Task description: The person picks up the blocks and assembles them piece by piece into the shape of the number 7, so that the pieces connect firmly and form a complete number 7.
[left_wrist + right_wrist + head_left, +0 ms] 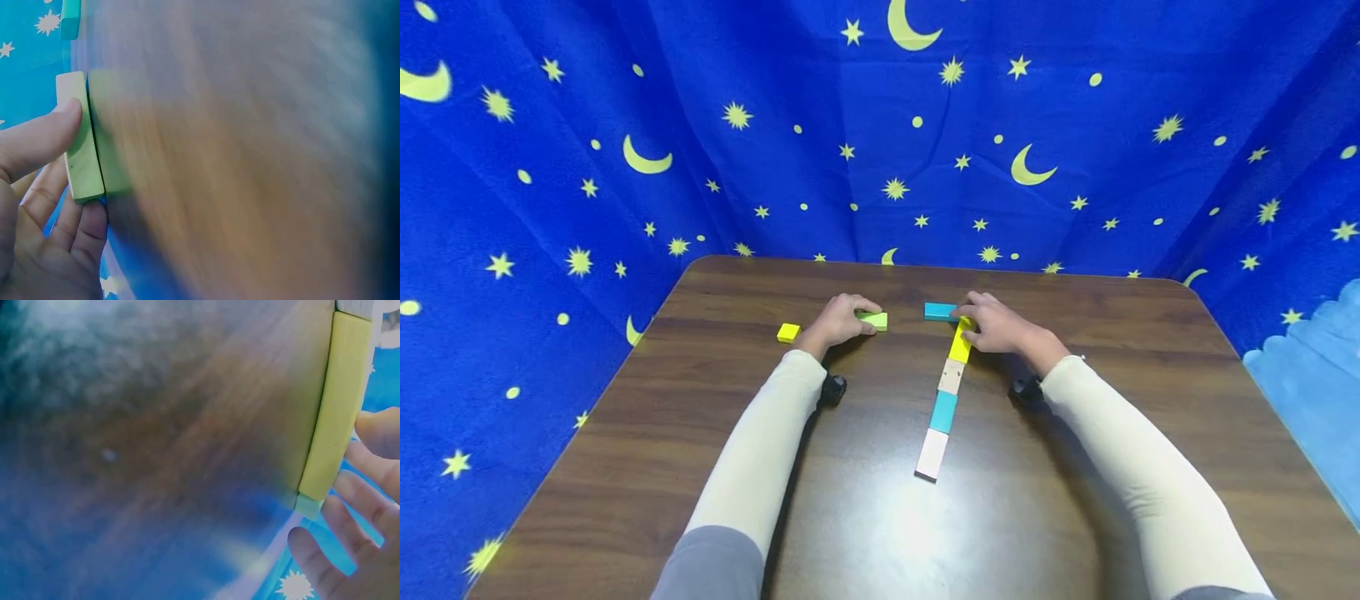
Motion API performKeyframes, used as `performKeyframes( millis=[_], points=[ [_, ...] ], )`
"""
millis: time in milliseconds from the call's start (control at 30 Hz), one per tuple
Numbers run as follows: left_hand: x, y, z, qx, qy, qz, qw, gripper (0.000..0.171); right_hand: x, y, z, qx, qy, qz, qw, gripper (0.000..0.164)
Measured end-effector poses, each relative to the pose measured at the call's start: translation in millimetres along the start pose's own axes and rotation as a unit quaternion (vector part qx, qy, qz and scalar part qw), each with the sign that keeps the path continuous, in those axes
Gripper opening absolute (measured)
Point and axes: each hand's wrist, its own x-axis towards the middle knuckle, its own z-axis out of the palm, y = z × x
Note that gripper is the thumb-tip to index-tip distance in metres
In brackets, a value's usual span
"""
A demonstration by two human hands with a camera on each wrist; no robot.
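My left hand (pixel 837 321) pinches a light green block (pixel 876 321) near the table's far side. In the left wrist view its thumb lies across one face of the block, with fingers at the end and behind. My right hand (pixel 998 327) is at the top of a line of blocks. Its thumb and loosely spread fingers touch the side of the long yellow block (pixel 337 400). Past the yellow block's far end lies a turquoise block (pixel 939 312), set crosswise and reaching left; the right fingertips partly cover its right end.
Nearer me the line continues with a bare wood block (pixel 951 376), a second turquoise block (pixel 943 412) and a pale pink block (pixel 932 455). A small yellow block (pixel 787 333) lies left of my left hand. The brown table (pixel 700 467) backs onto a blue star-patterned curtain (pixel 820 167).
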Motion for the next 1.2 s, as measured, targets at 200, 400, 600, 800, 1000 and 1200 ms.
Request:
performKeyframes(
  millis=[200,400,600,800,1000,1200],
  points=[
    [11.0,3.5,16.3,-0.012,0.025,-0.005,0.9996,0.039,-4.8,-1.6,1.9,-0.008,-0.007,0.001,1.0,0.041],
    [18.0,15.5,29.0,0.0,0.029,0.001,0.9996,0.04,-5.1,-2.5,4.4,-0.006,0.002,-0.013,1.0,0.04],
    [26.6,25.2,36.8,0.025,0.035,0.015,0.999,0.04,-4.1,-1.7,2.4,-0.002,0.004,-0.014,1.0,0.039],
    [31.3,32.1,39.6,0.02,0.043,0.006,0.9989,0.039,-1.2,-0.1,1.6,-0.006,0.0,-0.011,1.0,0.04],
    [33.3,33.9,41.5,0.012,0.049,-0.001,0.9987,0.04,-0.9,-0.5,0.8,-0.003,-0.011,0.0,1.0,0.041],
    [38.9,36.5,43.2,0.027,0.052,0.011,0.9982,0.039,-1.2,-1.3,-2.0,-0.003,-0.004,0.001,1.0,0.041]
  ],
)
